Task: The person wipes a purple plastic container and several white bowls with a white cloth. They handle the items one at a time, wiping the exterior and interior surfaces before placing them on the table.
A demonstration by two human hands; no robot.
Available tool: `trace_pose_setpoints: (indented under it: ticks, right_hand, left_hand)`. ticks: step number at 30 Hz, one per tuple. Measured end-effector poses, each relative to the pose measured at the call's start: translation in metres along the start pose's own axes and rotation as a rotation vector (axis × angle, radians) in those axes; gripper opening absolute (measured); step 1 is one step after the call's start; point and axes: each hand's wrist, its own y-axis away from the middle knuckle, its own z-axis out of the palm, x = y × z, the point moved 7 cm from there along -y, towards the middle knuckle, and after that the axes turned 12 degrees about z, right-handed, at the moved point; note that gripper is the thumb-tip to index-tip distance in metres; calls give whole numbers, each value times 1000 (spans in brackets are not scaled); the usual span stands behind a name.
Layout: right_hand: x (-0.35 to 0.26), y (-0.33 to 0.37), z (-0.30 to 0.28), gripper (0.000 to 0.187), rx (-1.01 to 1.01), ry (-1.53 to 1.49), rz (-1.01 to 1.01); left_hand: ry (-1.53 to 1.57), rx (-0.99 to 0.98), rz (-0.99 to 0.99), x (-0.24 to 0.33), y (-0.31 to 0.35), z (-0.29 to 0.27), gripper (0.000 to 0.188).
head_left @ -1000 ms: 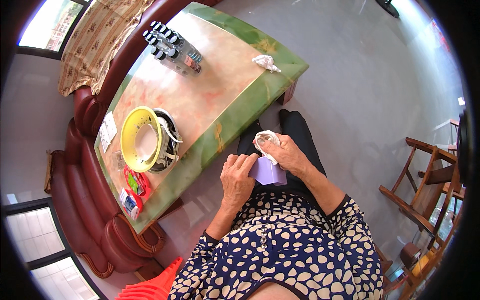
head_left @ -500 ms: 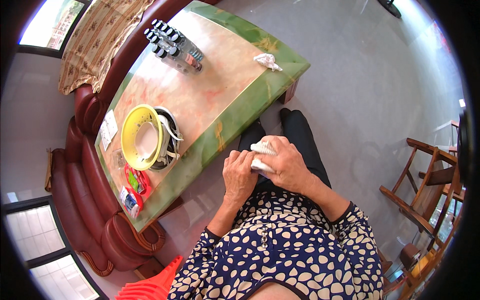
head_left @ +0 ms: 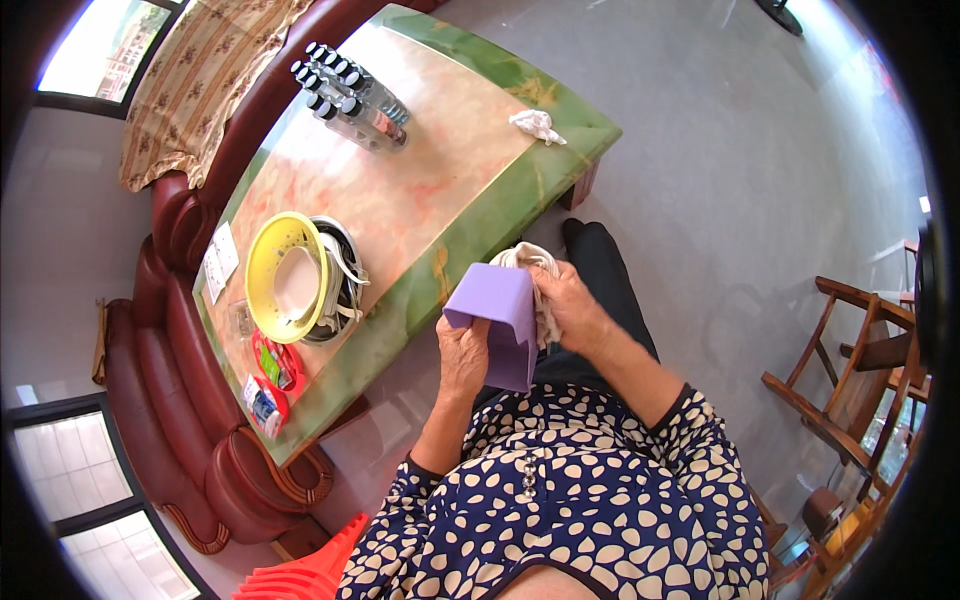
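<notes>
Green-edged table, angular purple container

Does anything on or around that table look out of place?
Mildly: a crumpled white wad lies alone near the right corner of the table, apart from the grouped bottles, perhaps left behind. No spill or breakage shows.

A green-edged table stood on a grey floor. Along the left ran a dark red sofa before a pale wall; daylight brightened the far-left window. A wooden chair stood right.
</notes>
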Motion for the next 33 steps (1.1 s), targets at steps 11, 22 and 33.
trace_pose_setpoints:
  ticks: [11, 22, 33]
  right_hand:
    - [36, 25, -25, 38, 306, 443, -152]
    - [45, 25, -19, 31, 110, -81, 87]
    - [21, 51, -10, 26, 328, 217, -253]
  left_hand:
    - [440, 256, -469, -41, 0, 0, 27]
    - [872, 225, -580, -66, 6, 10, 25]
    - [853, 390, -670, -89, -3, -1, 32]
